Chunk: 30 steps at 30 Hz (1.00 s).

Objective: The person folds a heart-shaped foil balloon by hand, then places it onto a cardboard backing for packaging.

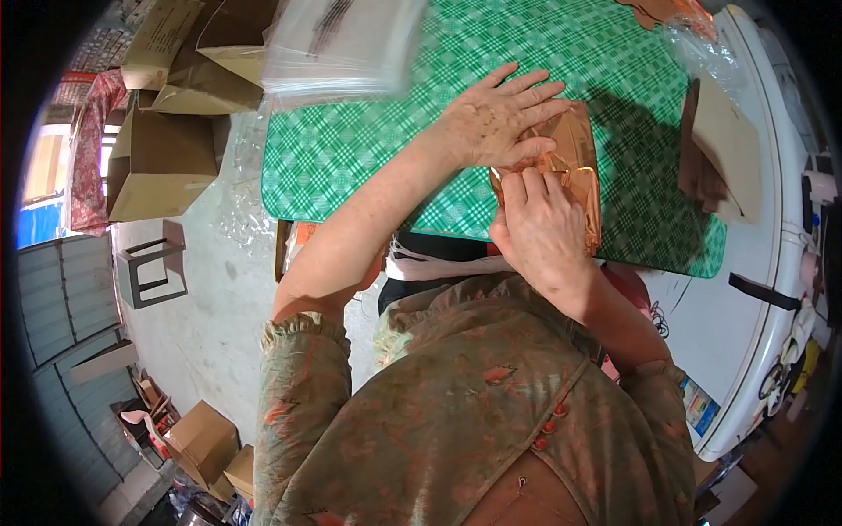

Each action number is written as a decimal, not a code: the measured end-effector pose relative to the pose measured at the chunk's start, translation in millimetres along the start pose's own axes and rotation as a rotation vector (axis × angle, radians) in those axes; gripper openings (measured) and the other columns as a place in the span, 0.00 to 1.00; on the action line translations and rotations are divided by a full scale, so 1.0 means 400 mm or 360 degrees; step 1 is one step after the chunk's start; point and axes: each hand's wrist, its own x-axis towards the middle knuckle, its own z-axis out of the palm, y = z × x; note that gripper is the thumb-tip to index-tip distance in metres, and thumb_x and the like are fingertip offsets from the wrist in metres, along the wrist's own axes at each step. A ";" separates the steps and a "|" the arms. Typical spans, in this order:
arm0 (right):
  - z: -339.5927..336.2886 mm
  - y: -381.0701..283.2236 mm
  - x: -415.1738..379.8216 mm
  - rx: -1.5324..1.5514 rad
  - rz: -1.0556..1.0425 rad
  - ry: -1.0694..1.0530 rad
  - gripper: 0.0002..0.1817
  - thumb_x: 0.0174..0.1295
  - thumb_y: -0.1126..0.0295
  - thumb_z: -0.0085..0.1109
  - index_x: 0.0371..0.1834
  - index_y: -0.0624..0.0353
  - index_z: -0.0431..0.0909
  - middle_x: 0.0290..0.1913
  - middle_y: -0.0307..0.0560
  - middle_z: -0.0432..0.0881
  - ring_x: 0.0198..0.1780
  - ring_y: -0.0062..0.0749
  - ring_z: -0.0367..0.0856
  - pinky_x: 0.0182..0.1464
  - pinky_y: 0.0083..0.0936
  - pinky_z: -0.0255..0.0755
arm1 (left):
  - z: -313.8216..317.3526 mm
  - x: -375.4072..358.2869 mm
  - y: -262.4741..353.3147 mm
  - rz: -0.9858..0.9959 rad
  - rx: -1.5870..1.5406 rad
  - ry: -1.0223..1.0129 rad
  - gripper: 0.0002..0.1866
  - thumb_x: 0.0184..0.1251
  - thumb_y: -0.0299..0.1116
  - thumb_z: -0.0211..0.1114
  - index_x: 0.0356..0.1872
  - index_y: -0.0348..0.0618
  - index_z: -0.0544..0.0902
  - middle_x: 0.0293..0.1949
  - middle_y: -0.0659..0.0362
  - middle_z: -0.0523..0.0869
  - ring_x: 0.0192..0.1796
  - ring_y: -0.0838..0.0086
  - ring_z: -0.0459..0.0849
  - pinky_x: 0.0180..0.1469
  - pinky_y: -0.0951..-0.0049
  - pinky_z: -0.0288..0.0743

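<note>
A shiny copper-coloured foil packet lies near the front edge of the table with the green checked cover. My left hand rests open across its upper left part, fingers spread and pointing right. At the packet's lower part, my right hand has its fingers bent and closed on the crinkled foil near the left side. The fingertips of my right hand are partly hidden against the foil, close below my left thumb.
A stack of clear plastic bags sits at the table's back left. Brown and cream card pieces lie at the right, with more copper foil at the far right corner. Open cardboard boxes stand left, near a grey frame on the floor.
</note>
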 end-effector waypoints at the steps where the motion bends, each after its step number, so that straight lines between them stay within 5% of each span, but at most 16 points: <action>1: 0.005 0.002 -0.002 -0.0003 0.0006 0.0025 0.12 0.60 0.70 0.68 0.43 0.61 0.78 0.41 0.52 0.79 0.47 0.49 0.84 0.43 0.43 0.84 | 0.001 0.000 0.001 0.0001 -0.0016 0.0012 0.38 0.85 0.64 0.49 0.86 0.55 0.65 0.86 0.59 0.65 0.88 0.62 0.59 0.90 0.48 0.46; 6: 0.017 0.014 0.005 -0.0050 -0.0089 0.0238 0.06 0.60 0.76 0.67 0.36 0.61 0.79 0.34 0.50 0.80 0.37 0.44 0.87 0.36 0.37 0.85 | 0.001 -0.001 0.002 -0.0002 -0.0050 0.0038 0.38 0.85 0.63 0.50 0.86 0.54 0.66 0.86 0.59 0.66 0.88 0.62 0.59 0.90 0.48 0.46; 15: 0.029 0.044 -0.002 -0.0081 0.0036 0.0165 0.08 0.60 0.70 0.70 0.35 0.59 0.80 0.34 0.48 0.83 0.38 0.42 0.89 0.37 0.38 0.84 | -0.001 0.001 0.000 0.0004 -0.0078 0.0044 0.37 0.84 0.62 0.52 0.85 0.55 0.66 0.86 0.58 0.67 0.88 0.61 0.60 0.90 0.48 0.46; 18: 0.032 0.047 -0.003 -0.0033 0.0137 0.0072 0.07 0.68 0.70 0.65 0.37 0.58 0.76 0.38 0.51 0.83 0.43 0.49 0.88 0.44 0.44 0.83 | 0.001 0.002 0.001 0.0006 -0.0077 0.0052 0.37 0.84 0.63 0.52 0.85 0.55 0.67 0.85 0.58 0.67 0.88 0.61 0.60 0.90 0.48 0.47; 24: 0.035 0.045 -0.001 0.0014 0.0205 0.0097 0.07 0.66 0.70 0.67 0.41 0.58 0.80 0.43 0.48 0.83 0.48 0.46 0.86 0.49 0.42 0.80 | 0.004 0.000 0.002 -0.0003 -0.0096 0.0064 0.37 0.84 0.62 0.52 0.85 0.54 0.68 0.85 0.57 0.67 0.88 0.61 0.60 0.90 0.48 0.47; 30: -0.005 0.053 -0.024 -0.0023 -0.0199 0.0200 0.13 0.63 0.69 0.63 0.50 0.58 0.83 0.51 0.42 0.79 0.56 0.41 0.76 0.57 0.41 0.70 | -0.003 -0.001 0.001 0.0011 -0.0118 0.0065 0.37 0.84 0.61 0.53 0.85 0.54 0.68 0.85 0.57 0.68 0.88 0.60 0.60 0.90 0.47 0.46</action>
